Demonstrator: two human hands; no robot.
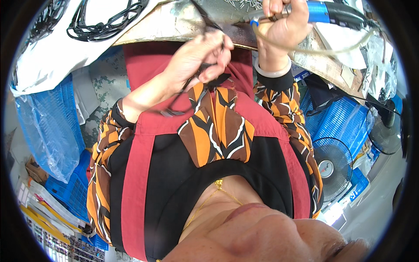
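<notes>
My left hand (203,56) is closed around a black spectacle frame (206,16). One dark arm of it sticks up past the fingers and another part hangs below by the wrist, both smeared by motion. My right hand (286,28) grips a blue and black powered screwdriver (318,12), with its thin metal tip pointing left towards the spectacle frame, a gap apart from it. A pale tube (314,51) loops from near the tool's front out to the right. Fingers of the left hand hide the middle of the frame.
The worn bench (170,22) curves across the top, bearing a scatter of small metal screws (238,4). More black spectacle frames (107,22) lie on white sheeting at the upper left. Blue crates (72,187) stand on the left, and a fan (331,168) at right.
</notes>
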